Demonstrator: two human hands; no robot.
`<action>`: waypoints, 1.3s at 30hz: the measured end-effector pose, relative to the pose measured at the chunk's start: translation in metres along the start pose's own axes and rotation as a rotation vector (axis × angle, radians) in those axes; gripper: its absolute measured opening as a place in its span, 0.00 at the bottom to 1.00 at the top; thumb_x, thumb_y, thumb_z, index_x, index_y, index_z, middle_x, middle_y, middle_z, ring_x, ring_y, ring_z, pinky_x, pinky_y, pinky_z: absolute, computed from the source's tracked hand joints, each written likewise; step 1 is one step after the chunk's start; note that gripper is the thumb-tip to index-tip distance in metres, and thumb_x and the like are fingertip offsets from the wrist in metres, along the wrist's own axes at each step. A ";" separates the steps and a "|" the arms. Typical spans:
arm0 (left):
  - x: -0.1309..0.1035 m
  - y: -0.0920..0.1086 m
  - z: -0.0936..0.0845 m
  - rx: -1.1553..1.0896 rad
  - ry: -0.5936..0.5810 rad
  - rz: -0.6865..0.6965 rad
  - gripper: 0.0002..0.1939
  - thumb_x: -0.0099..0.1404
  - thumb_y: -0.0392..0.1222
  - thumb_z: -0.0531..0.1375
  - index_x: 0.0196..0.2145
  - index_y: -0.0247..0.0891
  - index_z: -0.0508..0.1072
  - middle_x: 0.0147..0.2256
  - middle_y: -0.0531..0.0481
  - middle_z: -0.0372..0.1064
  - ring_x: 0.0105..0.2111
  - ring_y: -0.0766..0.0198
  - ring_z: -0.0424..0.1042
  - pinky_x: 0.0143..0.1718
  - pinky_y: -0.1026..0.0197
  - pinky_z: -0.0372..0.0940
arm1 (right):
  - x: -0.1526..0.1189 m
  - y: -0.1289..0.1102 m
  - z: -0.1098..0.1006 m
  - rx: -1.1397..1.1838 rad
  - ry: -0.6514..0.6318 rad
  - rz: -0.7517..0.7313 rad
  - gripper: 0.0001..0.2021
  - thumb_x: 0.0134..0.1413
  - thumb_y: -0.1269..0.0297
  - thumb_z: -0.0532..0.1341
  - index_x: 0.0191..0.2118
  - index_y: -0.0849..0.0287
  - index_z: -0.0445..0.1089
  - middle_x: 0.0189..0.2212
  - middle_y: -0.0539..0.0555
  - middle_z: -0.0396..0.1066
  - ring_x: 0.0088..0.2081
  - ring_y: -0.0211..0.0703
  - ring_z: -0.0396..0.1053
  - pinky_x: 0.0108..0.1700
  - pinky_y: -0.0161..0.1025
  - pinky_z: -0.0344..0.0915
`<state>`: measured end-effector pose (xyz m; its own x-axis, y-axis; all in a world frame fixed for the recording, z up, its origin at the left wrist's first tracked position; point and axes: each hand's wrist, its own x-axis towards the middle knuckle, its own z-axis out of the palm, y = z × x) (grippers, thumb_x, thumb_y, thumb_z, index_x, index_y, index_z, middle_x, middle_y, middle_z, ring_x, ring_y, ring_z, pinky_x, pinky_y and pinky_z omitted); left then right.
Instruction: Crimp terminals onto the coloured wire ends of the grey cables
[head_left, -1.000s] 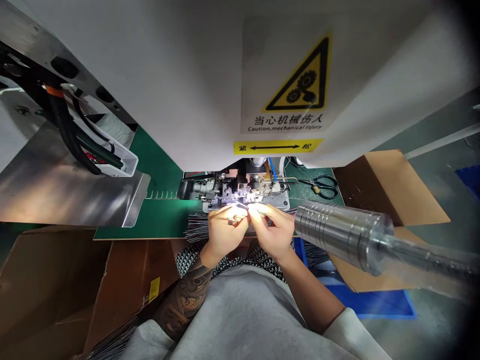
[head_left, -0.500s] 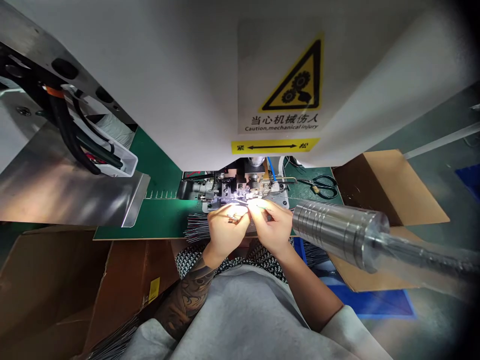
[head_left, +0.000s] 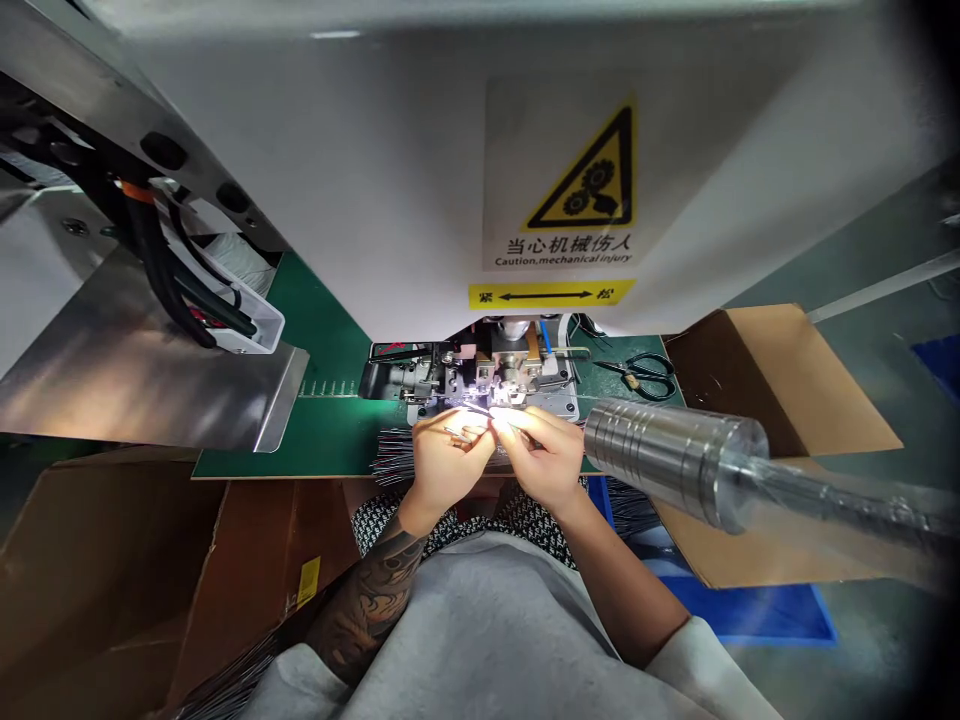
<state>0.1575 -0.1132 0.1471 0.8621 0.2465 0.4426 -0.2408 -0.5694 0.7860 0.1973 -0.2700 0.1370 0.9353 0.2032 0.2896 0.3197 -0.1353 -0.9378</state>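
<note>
**Two hands pinched together at the machine's lit jaws**

Both hands are in tight at the bright spot under the white machine housing (head_left: 390, 190). The left hand (head_left: 444, 468) has thumb and forefinger closed narrow on a thin wire (head_left: 459, 436), its tip pointing into the metal press mechanism (head_left: 480, 385). The right hand (head_left: 546, 462) meets it fingertip to fingertip, also pinched small; the glare hides what exactly it holds, though it seems to be on the same wire end.

Count it up: two hands, one wire in the pinch, one fanned bundle of dark wires (head_left: 394, 458) lying on the green mat (head_left: 322, 430) just left of the left hand. One pair of black scissors (head_left: 646, 372) sits well to the right on the mat. One yellow warning triangle (head_left: 589, 180) and one yellow arrow strip (head_left: 551, 293) mark the housing. One ribbed metal cylinder (head_left: 667, 455) juts in from the right, near the right hand. Two open cardboard boxes: one at right (head_left: 787, 400), one at lower left (head_left: 97, 560).

Against half a second ago, the hands stay locked at the same spot, fingertips now a touch lower beside the mechanism. The view has tipped, so the warning label sits lower in the picture. Scissors and bundle have not shifted.
</note>
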 end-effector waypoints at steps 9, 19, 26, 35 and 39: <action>-0.012 0.001 -0.019 -0.174 -0.082 0.072 0.06 0.69 0.35 0.70 0.32 0.39 0.80 0.30 0.51 0.80 0.28 0.64 0.77 0.32 0.61 0.70 | -0.009 -0.024 -0.004 -0.101 -0.014 -0.228 0.06 0.63 0.64 0.70 0.36 0.53 0.86 0.18 0.50 0.68 0.20 0.39 0.61 0.24 0.38 0.65; -0.024 0.012 -0.025 -0.447 -0.294 -0.358 0.10 0.66 0.42 0.75 0.35 0.38 0.78 0.28 0.52 0.77 0.23 0.65 0.74 0.24 0.63 0.69 | -0.014 -0.025 -0.008 0.215 -0.206 0.086 0.07 0.67 0.65 0.70 0.36 0.53 0.86 0.32 0.52 0.83 0.30 0.37 0.77 0.35 0.33 0.76; -0.016 0.013 -0.038 -0.495 -0.524 -0.369 0.08 0.69 0.36 0.71 0.40 0.39 0.75 0.28 0.53 0.77 0.26 0.65 0.74 0.27 0.63 0.66 | -0.014 -0.019 -0.007 0.399 -0.234 0.202 0.11 0.66 0.66 0.71 0.29 0.55 0.80 0.24 0.47 0.77 0.24 0.31 0.68 0.28 0.29 0.67; -0.018 0.005 -0.039 -0.492 -0.566 -0.359 0.05 0.69 0.39 0.70 0.36 0.37 0.79 0.28 0.50 0.76 0.26 0.64 0.73 0.30 0.61 0.66 | -0.010 -0.026 -0.004 0.371 -0.212 0.245 0.13 0.66 0.61 0.72 0.28 0.56 0.80 0.17 0.45 0.63 0.19 0.30 0.51 0.20 0.32 0.50; -0.017 0.006 -0.039 -0.509 -0.593 -0.362 0.06 0.70 0.40 0.70 0.38 0.35 0.78 0.28 0.51 0.76 0.27 0.65 0.73 0.31 0.63 0.66 | -0.006 -0.032 -0.005 0.349 -0.240 0.290 0.19 0.66 0.56 0.72 0.24 0.57 0.78 0.16 0.46 0.61 0.19 0.32 0.48 0.21 0.35 0.51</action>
<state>0.1234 -0.0899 0.1610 0.9806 -0.1865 -0.0600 0.0460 -0.0785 0.9958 0.1822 -0.2715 0.1664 0.9038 0.4279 -0.0061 -0.0559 0.1038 -0.9930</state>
